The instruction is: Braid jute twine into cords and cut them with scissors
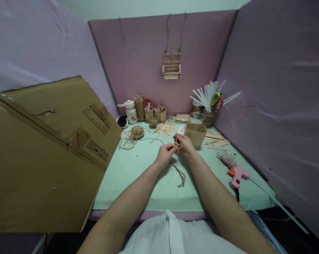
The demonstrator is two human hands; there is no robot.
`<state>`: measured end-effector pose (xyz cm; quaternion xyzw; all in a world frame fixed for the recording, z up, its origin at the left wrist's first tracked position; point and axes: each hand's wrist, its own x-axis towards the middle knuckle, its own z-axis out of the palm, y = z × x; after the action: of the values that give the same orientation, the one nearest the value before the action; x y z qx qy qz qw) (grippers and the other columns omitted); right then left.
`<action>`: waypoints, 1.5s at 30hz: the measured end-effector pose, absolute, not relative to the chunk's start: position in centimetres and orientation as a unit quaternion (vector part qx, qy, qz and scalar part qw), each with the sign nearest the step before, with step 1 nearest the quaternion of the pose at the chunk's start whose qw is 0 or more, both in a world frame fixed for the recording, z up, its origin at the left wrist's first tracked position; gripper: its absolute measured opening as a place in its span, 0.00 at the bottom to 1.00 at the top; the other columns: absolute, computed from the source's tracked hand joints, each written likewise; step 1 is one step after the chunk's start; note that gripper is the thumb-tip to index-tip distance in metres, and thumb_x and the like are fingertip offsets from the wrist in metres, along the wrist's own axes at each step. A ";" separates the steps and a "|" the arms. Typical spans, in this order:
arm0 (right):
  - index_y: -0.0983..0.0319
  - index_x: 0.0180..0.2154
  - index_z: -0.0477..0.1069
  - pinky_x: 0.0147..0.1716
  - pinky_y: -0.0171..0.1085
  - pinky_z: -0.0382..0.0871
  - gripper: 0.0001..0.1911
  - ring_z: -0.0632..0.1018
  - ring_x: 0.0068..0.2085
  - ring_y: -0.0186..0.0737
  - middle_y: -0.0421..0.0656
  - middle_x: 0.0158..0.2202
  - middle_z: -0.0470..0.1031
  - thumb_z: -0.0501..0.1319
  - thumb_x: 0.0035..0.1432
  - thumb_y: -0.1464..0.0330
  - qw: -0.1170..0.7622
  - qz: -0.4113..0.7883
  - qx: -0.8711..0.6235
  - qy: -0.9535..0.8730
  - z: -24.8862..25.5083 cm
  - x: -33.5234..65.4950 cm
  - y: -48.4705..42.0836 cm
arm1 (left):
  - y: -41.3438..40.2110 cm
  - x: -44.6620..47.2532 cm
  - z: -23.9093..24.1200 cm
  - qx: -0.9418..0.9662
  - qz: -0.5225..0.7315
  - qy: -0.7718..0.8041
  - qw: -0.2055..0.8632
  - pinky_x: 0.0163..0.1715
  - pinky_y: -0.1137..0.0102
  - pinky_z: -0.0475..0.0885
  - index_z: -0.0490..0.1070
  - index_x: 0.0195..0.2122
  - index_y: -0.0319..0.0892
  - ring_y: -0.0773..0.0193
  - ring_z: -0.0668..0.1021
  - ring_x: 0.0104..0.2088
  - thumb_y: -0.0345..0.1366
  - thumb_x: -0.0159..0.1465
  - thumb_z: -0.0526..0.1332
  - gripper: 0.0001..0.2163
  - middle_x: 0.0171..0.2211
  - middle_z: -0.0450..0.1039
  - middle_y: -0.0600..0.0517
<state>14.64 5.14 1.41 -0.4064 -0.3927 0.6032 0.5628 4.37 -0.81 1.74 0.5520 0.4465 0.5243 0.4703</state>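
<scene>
My left hand and my right hand meet over the middle of the pale green table. Both are closed in a pinch on a braided length of jute twine, whose free end hangs down and curls on the table toward me. Just beyond my right hand stands a cup made of wooden sticks. A ball of jute twine lies to the left with loose loops around it.
A large cardboard box fills the left side. A pink glue gun lies at the right. Loose craft sticks, small jars, a white bottle and a pot of glue sticks and scissors line the back. A stick basket hangs on the wall.
</scene>
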 end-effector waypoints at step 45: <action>0.59 0.29 0.65 0.39 0.40 0.63 0.06 0.69 0.38 0.41 0.45 0.33 0.66 0.52 0.57 0.70 0.515 0.170 -0.367 -0.755 1.9 13.7 3.7 | 1.7 2.4 0.5 0.491 0.588 0.520 0.378 0.35 0.71 0.67 0.72 0.29 0.39 0.66 0.74 0.28 0.35 0.55 0.57 0.07 0.23 0.74 0.52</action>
<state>13.74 3.74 1.85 -0.3672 -0.7553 0.1702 0.5154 2.40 1.75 0.53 0.4914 0.5201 0.5877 0.3776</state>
